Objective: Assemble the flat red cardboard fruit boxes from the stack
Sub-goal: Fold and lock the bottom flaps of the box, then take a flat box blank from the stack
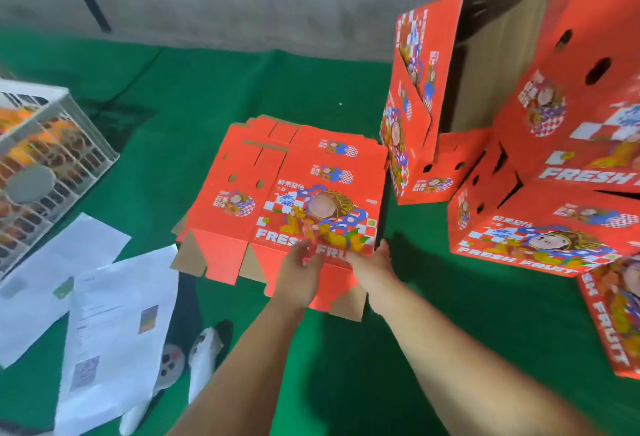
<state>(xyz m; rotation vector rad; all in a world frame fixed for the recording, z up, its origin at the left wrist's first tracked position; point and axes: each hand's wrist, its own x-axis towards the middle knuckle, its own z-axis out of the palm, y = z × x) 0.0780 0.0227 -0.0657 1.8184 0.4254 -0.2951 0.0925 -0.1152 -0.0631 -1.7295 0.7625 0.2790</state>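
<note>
A stack of flat red cardboard fruit boxes (277, 186) lies on the green floor cloth, printed with "FRESH FRUIT" and a cartoon figure. Both hands meet at the near edge of the top flat box. My left hand (299, 273) lies over the near flap with its fingers curled at the printed edge. My right hand (374, 262) holds the same edge just to the right, its fingers tucked under the cardboard. Whether either hand fully grips the box is blurred.
Several assembled red boxes (540, 227) are piled at the right, one open box (460, 65) lying on its side. A white wire crate (48, 158) with orange contents stands at the left. Printed paper sheets (114, 314) and a plush toy (194, 349) lie on the near-left floor.
</note>
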